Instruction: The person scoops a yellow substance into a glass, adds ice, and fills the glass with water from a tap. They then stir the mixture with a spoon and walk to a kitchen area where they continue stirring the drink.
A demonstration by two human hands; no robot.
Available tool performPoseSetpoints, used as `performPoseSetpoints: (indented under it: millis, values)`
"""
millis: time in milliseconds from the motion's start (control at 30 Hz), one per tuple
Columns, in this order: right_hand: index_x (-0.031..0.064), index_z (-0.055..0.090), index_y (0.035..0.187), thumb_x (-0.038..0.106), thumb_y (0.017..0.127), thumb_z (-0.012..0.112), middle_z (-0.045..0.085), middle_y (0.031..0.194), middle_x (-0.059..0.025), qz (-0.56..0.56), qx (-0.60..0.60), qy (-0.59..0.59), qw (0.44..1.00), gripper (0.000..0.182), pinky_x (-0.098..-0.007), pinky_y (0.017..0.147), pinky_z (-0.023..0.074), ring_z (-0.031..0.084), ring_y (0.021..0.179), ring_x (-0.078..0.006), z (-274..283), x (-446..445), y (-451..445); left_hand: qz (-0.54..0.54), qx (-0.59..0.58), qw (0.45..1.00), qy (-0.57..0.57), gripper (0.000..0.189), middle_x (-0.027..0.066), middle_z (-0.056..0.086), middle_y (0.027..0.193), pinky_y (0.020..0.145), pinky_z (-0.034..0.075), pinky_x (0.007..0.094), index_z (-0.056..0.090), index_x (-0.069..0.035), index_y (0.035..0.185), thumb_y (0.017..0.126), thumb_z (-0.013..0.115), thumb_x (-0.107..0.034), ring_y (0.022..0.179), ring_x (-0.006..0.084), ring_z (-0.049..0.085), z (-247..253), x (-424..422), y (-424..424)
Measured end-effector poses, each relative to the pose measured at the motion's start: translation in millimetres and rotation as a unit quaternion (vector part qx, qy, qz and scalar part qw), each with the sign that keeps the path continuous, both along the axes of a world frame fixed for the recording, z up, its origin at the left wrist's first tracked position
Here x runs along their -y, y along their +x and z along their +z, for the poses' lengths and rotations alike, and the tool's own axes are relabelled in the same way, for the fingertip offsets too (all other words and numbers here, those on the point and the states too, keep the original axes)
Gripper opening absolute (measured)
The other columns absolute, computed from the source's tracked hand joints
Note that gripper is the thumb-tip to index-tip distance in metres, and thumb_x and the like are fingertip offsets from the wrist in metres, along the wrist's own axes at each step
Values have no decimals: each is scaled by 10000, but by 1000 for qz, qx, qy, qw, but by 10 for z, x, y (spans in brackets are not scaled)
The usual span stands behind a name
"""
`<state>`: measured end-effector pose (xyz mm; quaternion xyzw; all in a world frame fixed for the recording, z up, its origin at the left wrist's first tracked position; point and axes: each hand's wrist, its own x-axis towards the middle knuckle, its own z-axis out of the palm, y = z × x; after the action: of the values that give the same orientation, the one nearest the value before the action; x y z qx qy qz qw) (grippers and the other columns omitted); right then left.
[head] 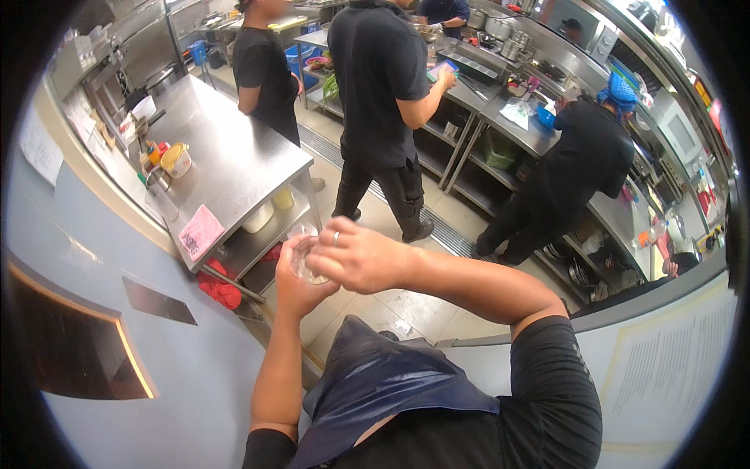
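Observation:
My left hand (pixel 297 285) is wrapped around a clear glass or cup (pixel 306 265), held in front of my chest. Over its mouth lies my right hand (pixel 358 258), a ring on one finger and the fingertips bent at the rim; they are slightly blurred, and whether they pinch something cannot be told. Another clear, shiny thing (pixel 302 230) shows just beyond the glass. A dark blue apron (pixel 387 375) covers my front. To the left, a pink cloth (pixel 201 232) lies on the corner of a stainless steel table (pixel 252 140).
A clear container (pixel 162 202), a lidded tub (pixel 176 160) and sauce bottles (pixel 157 153) stand on the steel table. A red cloth (pixel 219 287) hangs below it. Several people in dark clothes are ahead, one close (pixel 378 76). A pale blue door (pixel 176 352) is at my left.

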<state>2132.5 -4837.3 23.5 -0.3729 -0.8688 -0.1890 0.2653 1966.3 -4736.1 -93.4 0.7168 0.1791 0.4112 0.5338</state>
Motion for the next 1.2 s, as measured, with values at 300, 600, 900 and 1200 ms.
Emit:
performPoseSetpoints:
  millis: [300,600,900,1200]
  values:
    - [30,680,981,84,913,647,705,840,-152,-211,-271,-194,919,93,-456,827,463,673,843,-375,-493,-228,49,34,-56,997,35,894,127,672,1222,982,523,373,519,-14,1321,561,977,-126,1121,219,654,70,150,143]
    - [62,659,1014,86,737,715,701,949,-76,-12,-69,-10,998,284,-424,874,463,652,958,-298,-215,-122,105,-4,-48,998,50,874,108,701,1163,940,542,366,538,-18,1318,570,976,-128,1070,205,673,278,63,75]
    - [43,648,973,51,840,705,685,833,-103,-168,-240,-61,954,145,-436,797,465,657,799,-320,-272,-222,32,49,-89,994,41,840,106,682,1168,989,520,362,552,-32,1284,581,991,-172,1094,201,658,250,100,61]
    - [57,646,984,31,855,683,700,884,-97,-132,-228,-165,950,136,-440,840,458,643,836,-317,-447,-232,22,-2,-52,998,30,883,142,685,1240,1027,510,375,509,-24,1325,584,972,-152,1184,226,653,273,42,44]
